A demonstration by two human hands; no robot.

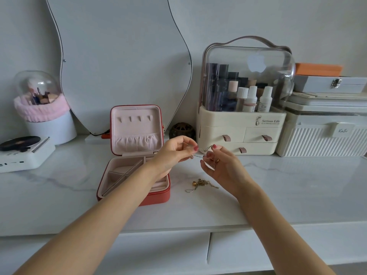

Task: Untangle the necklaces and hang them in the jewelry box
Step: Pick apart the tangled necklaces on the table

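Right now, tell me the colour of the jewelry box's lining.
Pale pink lining inside the red-orange jewelry box, clearest in the head view on the open lid.

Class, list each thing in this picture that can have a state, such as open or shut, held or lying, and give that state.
jewelry box: open, lid upright
lid hooks: bare, nothing hung
thin chain: held taut between both hands
left hand: pinches the chain
right hand: pinches the chain
gold necklaces: tangled, lying on the table
organizer drawers: shut
white case: latched shut
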